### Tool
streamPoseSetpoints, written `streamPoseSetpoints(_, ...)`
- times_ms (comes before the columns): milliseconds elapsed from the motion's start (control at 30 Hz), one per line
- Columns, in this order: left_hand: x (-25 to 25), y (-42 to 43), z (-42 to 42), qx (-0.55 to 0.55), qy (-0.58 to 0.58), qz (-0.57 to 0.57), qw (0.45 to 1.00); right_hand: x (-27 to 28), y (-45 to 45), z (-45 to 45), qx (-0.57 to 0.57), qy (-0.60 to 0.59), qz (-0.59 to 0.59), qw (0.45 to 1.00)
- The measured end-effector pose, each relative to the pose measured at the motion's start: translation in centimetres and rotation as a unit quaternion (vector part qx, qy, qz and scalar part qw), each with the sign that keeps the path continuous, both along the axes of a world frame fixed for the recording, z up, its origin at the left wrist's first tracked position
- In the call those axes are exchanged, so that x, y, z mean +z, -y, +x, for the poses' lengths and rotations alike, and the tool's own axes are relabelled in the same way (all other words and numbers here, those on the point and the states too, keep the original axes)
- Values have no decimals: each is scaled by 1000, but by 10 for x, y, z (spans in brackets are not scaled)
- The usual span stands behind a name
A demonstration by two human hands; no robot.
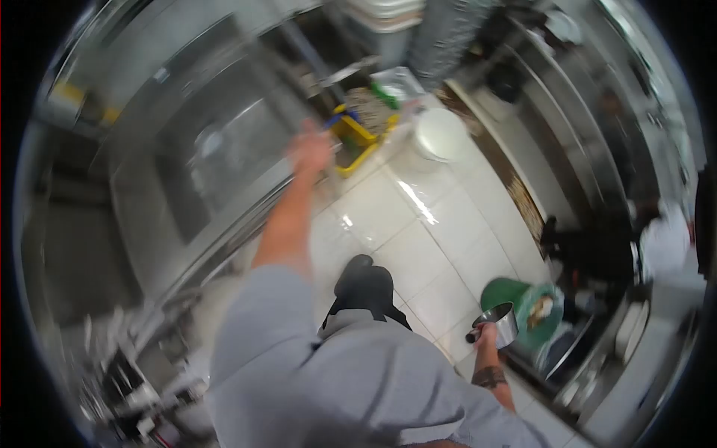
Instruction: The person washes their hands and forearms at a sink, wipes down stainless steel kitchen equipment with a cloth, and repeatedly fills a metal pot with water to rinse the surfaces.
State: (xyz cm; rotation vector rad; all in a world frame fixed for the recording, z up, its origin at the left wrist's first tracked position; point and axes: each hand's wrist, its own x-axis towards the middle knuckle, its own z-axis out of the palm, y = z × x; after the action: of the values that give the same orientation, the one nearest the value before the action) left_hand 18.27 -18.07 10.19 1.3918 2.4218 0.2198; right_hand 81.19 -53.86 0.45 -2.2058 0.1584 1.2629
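- While the right hand [487,334] is closed around the dark handle of a shiny, cylindrical metal pot [506,325], the left hand [310,154] is stretched out well apart from it, on the side of the stainless steel sink [224,142].
- The right fingers are curled together around the handle; the pot's body lies just beyond them, on the side facing the green plastic bin [499,293].
- The pot overlaps the near edge of this bin in the view; whether the two touch, I cannot tell. The bin has a clear liner and pale and brown scraps inside.
- The left hand is blurred, so I cannot tell whether its fingers are spread or pressed together, or whether they touch anything. It appears near the sink's edge and the yellow plastic bucket [358,160], which has a blue part.
- Grey, stringy material [371,108] shows beside the yellow bucket, with a round white bucket [439,134] near it on the pale tiled floor [411,254].
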Motion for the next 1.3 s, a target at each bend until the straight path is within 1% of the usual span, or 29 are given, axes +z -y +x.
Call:
streamPoseSetpoints(33,4,-2,3,-18,3,0,1000,-16,11,35,-41,9,7,999)
streamPoseSetpoints(67,3,0,6,-51,8,39,998,-28,18,62,-155,20,62,986)
streamPoseSetpoints(100,8,-6,10,-5,36,22,999,-31,23,76,-261,32,117,958)
streamPoseSetpoints(133,1,-11,9,-8,21,19,1000,-25,15,80,-288,37,126,949)
streamPoseSetpoints(167,9,-14,12,-41,-40,-36,998,-15,-6,83,-321,28,148,935)
streamPoseSetpoints(233,3,-16,14,-1,-14,-8,1000,7,-54,74,-367,17,174,914)
streamPoseSetpoints(300,-6,-21,16,11,-63,-9,998,32,-127,60,-318,-126,123,932)
streamPoseSetpoints(333,-18,-21,10,-21,-94,30,995,7,-148,70,-289,-160,127,935)
streamPoseSetpoints(367,15,-28,28,7,-39,-44,998,-9,-177,78,-283,-168,145,933)
streamPoseSetpoints(400,11,-36,30,5,-39,-20,999,-19,-217,77,-270,-208,147,929)
streamPoseSetpoints(433,3,-34,26,4,-42,-6,999,-32,-253,79,-167,-199,187,947)
streamPoseSetpoints(500,-9,-34,20,-2,-55,-7,998,-2,-339,70,-96,-229,201,948)
streamPoseSetpoints(533,-15,-35,16,-6,-59,-7,998,9,-383,75,-116,-257,195,939)
streamPoseSetpoints(633,-34,-27,3,-26,-71,26,997,70,-480,98,-45,-226,248,941)
streamPoseSetpoints(667,-33,-34,3,-24,-63,22,997,79,-506,117,-51,-228,265,936)
streamPoseSetpoints(733,19,-56,50,66,-18,-39,997,140,-552,142,-63,-195,306,930)
streamPoseSetpoints(767,5,-68,46,58,-23,-33,998,166,-573,159,-16,-140,355,924)
streamPoseSetpoints(800,-24,-68,38,96,-143,-3,985,192,-593,176,13,-87,403,911)
streamPoseSetpoints(833,-41,-78,37,134,-260,28,956,218,-611,197,59,-90,458,882)
streamPoseSetpoints(867,-37,-101,55,128,-265,31,955,223,-635,227,85,-77,479,870)
streamPoseSetpoints(933,-9,-164,134,28,-241,194,950,243,-685,269,83,-21,511,856)
streamPoseSetpoints(967,-16,-198,166,-38,-186,235,953,250,-714,288,89,-22,529,843)
streamPoseSetpoints(1000,-34,-229,192,-119,-140,232,955,257,-746,306,89,-25,522,848)
streamPoseSetpoints(1033,-25,-262,239,-155,-43,212,964,253,-785,331,90,-30,521,848)
streamPoseSetpoints(1100,-39,-314,319,-192,75,178,962,239,-865,381,117,-69,528,838)
streamPoseSetpoints(1133,-47,-346,358,-202,129,148,959,233,-905,398,93,-64,523,845)
streamPoseSetpoints(1200,-8,-412,473,-212,230,73,947,211,-990,434,73,-64,526,845)
streamPoseSetpoints(1267,9,-485,585,-241,331,83,909,161,-1075,470,68,-98,516,848)
streamPoseSetpoints(1300,27,-524,639,-294,364,78,880,141,-1107,477,58,-118,514,848)
